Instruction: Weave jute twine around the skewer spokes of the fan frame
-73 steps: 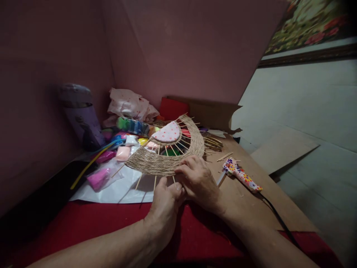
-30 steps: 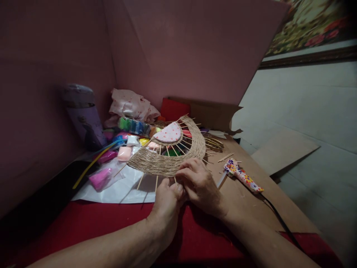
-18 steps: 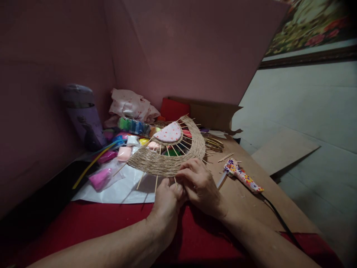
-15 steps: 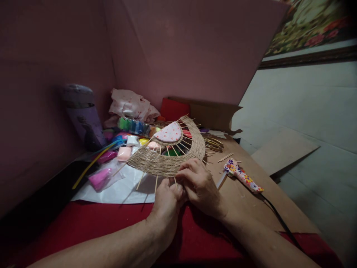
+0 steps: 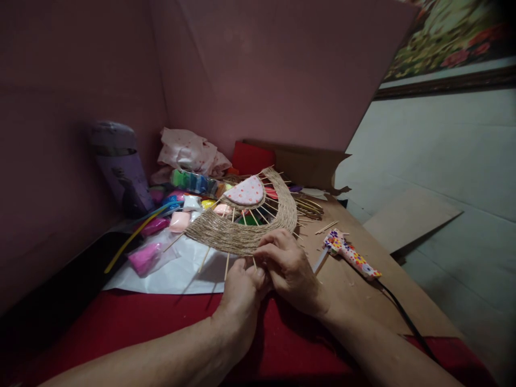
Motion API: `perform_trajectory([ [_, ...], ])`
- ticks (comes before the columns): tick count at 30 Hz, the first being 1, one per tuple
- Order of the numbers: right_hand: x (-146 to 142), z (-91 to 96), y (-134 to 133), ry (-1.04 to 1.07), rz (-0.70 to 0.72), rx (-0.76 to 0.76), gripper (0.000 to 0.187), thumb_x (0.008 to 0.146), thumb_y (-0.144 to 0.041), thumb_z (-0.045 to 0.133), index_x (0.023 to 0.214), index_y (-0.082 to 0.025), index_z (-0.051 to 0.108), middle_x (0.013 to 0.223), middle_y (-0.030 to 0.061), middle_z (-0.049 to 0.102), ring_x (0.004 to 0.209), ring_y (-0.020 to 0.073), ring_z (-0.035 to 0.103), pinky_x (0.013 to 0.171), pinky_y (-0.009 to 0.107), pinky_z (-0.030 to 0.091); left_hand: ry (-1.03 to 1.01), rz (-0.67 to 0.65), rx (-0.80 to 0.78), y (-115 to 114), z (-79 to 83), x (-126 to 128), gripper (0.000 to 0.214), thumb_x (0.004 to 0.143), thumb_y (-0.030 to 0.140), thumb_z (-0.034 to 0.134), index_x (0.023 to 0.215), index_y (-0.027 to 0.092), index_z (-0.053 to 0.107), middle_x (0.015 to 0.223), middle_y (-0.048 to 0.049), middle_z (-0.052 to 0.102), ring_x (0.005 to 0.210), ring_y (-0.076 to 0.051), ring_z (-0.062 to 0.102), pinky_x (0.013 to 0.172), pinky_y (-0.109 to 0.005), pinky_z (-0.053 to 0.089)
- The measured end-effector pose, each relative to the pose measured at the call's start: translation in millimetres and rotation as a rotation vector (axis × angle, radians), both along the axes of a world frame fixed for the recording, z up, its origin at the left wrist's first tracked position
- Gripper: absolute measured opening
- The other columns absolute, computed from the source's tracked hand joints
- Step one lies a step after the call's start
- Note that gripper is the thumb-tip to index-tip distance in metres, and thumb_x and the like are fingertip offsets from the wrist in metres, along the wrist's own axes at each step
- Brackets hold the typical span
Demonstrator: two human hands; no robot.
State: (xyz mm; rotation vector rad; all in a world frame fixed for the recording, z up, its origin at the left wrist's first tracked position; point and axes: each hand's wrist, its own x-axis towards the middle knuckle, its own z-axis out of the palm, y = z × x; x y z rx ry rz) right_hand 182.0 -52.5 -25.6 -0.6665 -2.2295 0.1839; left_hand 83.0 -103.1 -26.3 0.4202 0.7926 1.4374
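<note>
A half-round woven piece [image 5: 242, 234] of jute twine wound on thin wooden skewers is held tilted above the table, with a pink dotted fabric half-disc [image 5: 246, 191] at its centre. My left hand [image 5: 241, 293] is closed, pinching a skewer end at the piece's near edge. My right hand [image 5: 288, 266] is closed too, its fingers curled over the twine band right beside the left hand. What lies between the fingertips is hidden.
A flower-patterned glue gun [image 5: 350, 255] with a black cord lies right of my hands on brown cardboard [image 5: 363, 290]. Coloured clay packets [image 5: 177, 207], white paper [image 5: 173, 274], a purple cylinder [image 5: 119, 169], crumpled cloth [image 5: 187, 150] and loose sticks [image 5: 325, 227] crowd the back. Red cloth [image 5: 133, 322] covers the near table.
The woven piece has tipped and shifted slightly to the right since the earliest frame. Both hands stay at its near edge with only small finger movements.
</note>
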Motion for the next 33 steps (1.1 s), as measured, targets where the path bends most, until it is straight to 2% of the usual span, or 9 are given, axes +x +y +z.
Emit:
perform_trajectory([
  [12,0.5,-4.4,3.5,0.041,0.030,-0.044,0.020,0.077,-0.004,0.048,0.083,-0.019,0.059,0.092,0.0066,0.055,0.094,0.0214,0.046,0.082,0.037,0.041,0.018,0.009,-0.009,-0.4,-2.6,-0.5,0.027,0.060,0.011,0.066,0.074,0.015,0.044,0.062,0.0036,0.050,0.055,-0.006,0.045,0.055,-0.020,0.038],
  [18,0.9,-6.6,4.2,0.059,0.008,-0.037,0.034,0.069,0.002,0.045,0.094,-0.016,0.059,0.097,0.0085,0.056,0.096,0.0225,0.046,0.085,0.038,0.041,0.013,0.000,0.004,2.2,-5.5,0.0,0.028,0.062,0.007,0.064,0.081,0.015,0.045,0.068,0.0017,0.053,0.059,-0.006,0.048,0.057,-0.020,0.040],
  [25,-0.7,-6.0,6.0,0.050,0.009,-0.022,0.029,0.071,0.000,0.045,0.089,-0.016,0.061,0.093,0.0088,0.056,0.093,0.0223,0.047,0.082,0.038,0.042,0.015,0.015,-0.004,1.6,-8.6,-0.5,0.026,0.064,0.008,0.064,0.081,0.014,0.046,0.064,0.0030,0.050,0.055,-0.005,0.045,0.056,-0.020,0.040],
  [33,0.9,-5.5,7.7,0.043,0.024,-0.047,0.028,0.071,0.002,0.045,0.085,-0.017,0.061,0.094,0.0071,0.055,0.095,0.0208,0.046,0.084,0.037,0.041,0.005,0.000,0.012,2.5,-6.0,1.2,0.022,0.063,0.009,0.066,0.079,0.012,0.052,0.067,-0.0005,0.055,0.059,-0.008,0.051,0.055,-0.020,0.042],
])
